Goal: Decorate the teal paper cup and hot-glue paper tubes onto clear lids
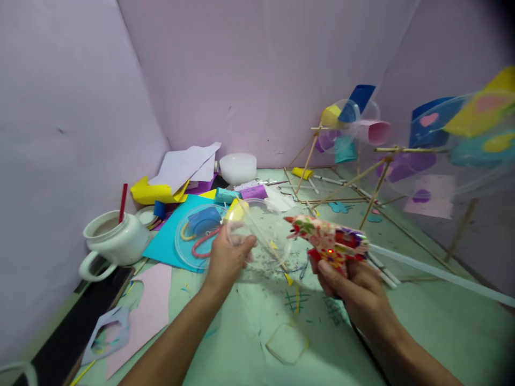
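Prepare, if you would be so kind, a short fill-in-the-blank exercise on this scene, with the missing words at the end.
1. The right hand grips a floral-patterned glue gun, on which a small light glows ____.
2. A clear, round plastic disc is held by the ____.
3. A slim red stick stands in a rounded pot with a side handle, and the pot is coloured ____.

Missing words: red; left hand; white.

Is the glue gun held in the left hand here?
No, the right hand grips the floral glue gun, while the left hand holds a clear plastic disc.
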`<action>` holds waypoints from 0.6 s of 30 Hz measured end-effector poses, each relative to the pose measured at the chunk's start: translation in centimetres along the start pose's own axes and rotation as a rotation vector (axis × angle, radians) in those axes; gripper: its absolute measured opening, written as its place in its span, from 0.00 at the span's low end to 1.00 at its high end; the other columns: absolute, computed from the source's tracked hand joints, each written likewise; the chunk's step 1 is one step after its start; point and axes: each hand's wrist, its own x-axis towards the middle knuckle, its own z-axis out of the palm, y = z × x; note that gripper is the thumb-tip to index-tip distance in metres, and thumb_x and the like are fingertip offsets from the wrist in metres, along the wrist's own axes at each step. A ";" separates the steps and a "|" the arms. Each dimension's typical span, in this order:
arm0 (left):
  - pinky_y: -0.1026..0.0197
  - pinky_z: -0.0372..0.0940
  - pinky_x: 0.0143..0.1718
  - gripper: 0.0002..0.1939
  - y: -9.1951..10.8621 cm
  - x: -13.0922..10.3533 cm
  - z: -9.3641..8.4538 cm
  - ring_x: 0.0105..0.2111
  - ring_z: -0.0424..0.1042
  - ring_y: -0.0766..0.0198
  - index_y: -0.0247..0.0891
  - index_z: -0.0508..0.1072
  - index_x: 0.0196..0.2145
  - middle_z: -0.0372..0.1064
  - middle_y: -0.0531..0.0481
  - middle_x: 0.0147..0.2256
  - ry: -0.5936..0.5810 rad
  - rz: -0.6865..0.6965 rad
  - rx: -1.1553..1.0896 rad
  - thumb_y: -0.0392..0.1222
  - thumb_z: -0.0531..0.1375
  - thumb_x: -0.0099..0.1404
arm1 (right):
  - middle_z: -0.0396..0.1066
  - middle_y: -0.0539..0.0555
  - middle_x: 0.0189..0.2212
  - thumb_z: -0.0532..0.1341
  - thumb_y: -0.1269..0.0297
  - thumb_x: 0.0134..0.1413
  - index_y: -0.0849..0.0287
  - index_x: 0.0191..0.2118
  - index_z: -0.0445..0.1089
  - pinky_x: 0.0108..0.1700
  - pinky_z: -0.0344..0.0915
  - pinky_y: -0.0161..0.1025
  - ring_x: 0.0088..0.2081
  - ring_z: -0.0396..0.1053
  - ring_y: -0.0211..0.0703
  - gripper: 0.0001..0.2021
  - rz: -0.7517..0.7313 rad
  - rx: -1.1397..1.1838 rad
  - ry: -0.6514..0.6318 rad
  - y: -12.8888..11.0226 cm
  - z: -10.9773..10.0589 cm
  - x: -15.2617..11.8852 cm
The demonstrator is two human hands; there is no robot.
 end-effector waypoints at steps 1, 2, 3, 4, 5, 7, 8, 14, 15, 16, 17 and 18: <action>0.68 0.60 0.13 0.23 -0.2 0.3 0.3 0.15 0.65 0.70 0.33 0.65 0.47 0.73 0.52 0.25 -0.022 -0.040 -0.006 0.39 0.63 0.53 | 0.67 0.52 0.22 0.60 0.53 0.54 0.60 0.32 0.73 0.21 0.58 0.36 0.22 0.62 0.41 0.14 0.017 0.016 0.030 0.3 -0.2 0.1; 0.67 0.62 0.14 0.27 -0.4 0.5 0.5 0.16 0.67 0.69 0.33 0.62 0.51 0.73 0.51 0.27 -0.030 -0.061 0.006 0.37 0.62 0.53 | 0.65 0.51 0.20 0.60 0.52 0.53 0.60 0.30 0.72 0.20 0.56 0.36 0.21 0.60 0.40 0.15 0.026 0.019 0.040 0.4 -0.3 0.1; 0.65 0.64 0.16 0.28 -0.6 0.7 0.6 0.17 0.69 0.67 0.34 0.60 0.52 0.74 0.50 0.29 -0.024 -0.063 0.033 0.34 0.62 0.54 | 0.63 0.51 0.18 0.60 0.51 0.53 0.60 0.28 0.71 0.20 0.55 0.36 0.20 0.59 0.39 0.15 0.027 0.013 0.038 0.5 -0.3 0.2; 0.63 0.66 0.18 0.28 -0.9 0.8 0.7 0.20 0.71 0.65 0.34 0.60 0.53 0.74 0.48 0.32 -0.005 -0.042 0.080 0.33 0.61 0.54 | 0.62 0.50 0.17 0.60 0.51 0.52 0.60 0.26 0.71 0.20 0.55 0.36 0.20 0.59 0.39 0.16 0.023 0.005 0.027 0.5 -0.3 0.3; 0.60 0.69 0.22 0.28 -1.2 0.8 0.7 0.24 0.74 0.62 0.34 0.61 0.53 0.74 0.45 0.34 0.030 0.009 0.151 0.32 0.60 0.54 | 0.61 0.50 0.16 0.60 0.51 0.52 0.60 0.24 0.70 0.21 0.56 0.36 0.20 0.59 0.39 0.16 0.019 -0.005 0.022 0.4 -0.2 0.4; 0.53 0.71 0.35 0.25 -1.8 0.9 0.3 0.36 0.75 0.54 0.34 0.63 0.52 0.73 0.40 0.41 0.132 0.219 0.364 0.34 0.60 0.55 | 0.62 0.50 0.16 0.60 0.51 0.51 0.59 0.22 0.70 0.21 0.57 0.36 0.21 0.60 0.40 0.17 0.016 -0.025 0.030 0.0 -0.1 0.4; 0.49 0.69 0.41 0.24 -2.0 0.9 0.0 0.42 0.74 0.51 0.34 0.65 0.51 0.72 0.38 0.45 0.197 0.361 0.494 0.37 0.61 0.56 | 0.63 0.50 0.16 0.61 0.50 0.50 0.59 0.21 0.70 0.22 0.57 0.36 0.21 0.61 0.41 0.17 0.020 -0.031 0.031 -0.2 -0.1 0.5; 0.48 0.64 0.47 0.17 -0.2 1.8 -5.1 0.47 0.69 0.47 0.32 0.72 0.44 0.72 0.36 0.44 0.684 0.584 0.982 0.46 0.54 0.62 | 0.66 0.52 0.17 0.61 0.50 0.47 0.58 0.19 0.68 0.25 0.60 0.37 0.24 0.65 0.44 0.18 0.032 -0.030 0.040 -0.2 0.0 0.7; 0.46 0.65 0.45 0.18 0.3 2.1 -6.2 0.46 0.69 0.44 0.33 0.72 0.45 0.72 0.36 0.44 0.738 0.446 1.047 0.46 0.53 0.62 | 0.66 0.52 0.17 0.61 0.50 0.47 0.58 0.19 0.68 0.25 0.60 0.38 0.24 0.65 0.44 0.17 0.030 -0.029 0.044 -0.2 0.0 0.7; 0.42 0.65 0.43 0.20 0.8 2.3 -7.2 0.46 0.69 0.40 0.33 0.71 0.46 0.72 0.34 0.44 0.726 0.283 1.110 0.48 0.53 0.62 | 0.66 0.52 0.17 0.61 0.50 0.48 0.58 0.19 0.68 0.25 0.60 0.38 0.24 0.65 0.44 0.17 0.027 -0.030 0.041 -0.1 0.0 0.7; 0.40 0.64 0.41 0.23 1.1 2.6 -8.0 0.45 0.70 0.37 0.33 0.71 0.45 0.72 0.32 0.43 0.669 0.136 1.158 0.52 0.52 0.61 | 0.66 0.52 0.18 0.61 0.50 0.48 0.58 0.19 0.68 0.26 0.60 0.38 0.24 0.65 0.44 0.18 0.024 -0.033 0.035 -0.1 0.1 0.7; 0.38 0.64 0.39 0.26 1.3 2.9 -8.7 0.44 0.69 0.34 0.33 0.71 0.45 0.72 0.31 0.43 0.598 0.020 1.185 0.57 0.52 0.60 | 0.65 0.52 0.17 0.61 0.50 0.48 0.58 0.19 0.67 0.26 0.60 0.38 0.24 0.64 0.44 0.18 0.022 -0.038 0.030 -0.1 0.1 0.7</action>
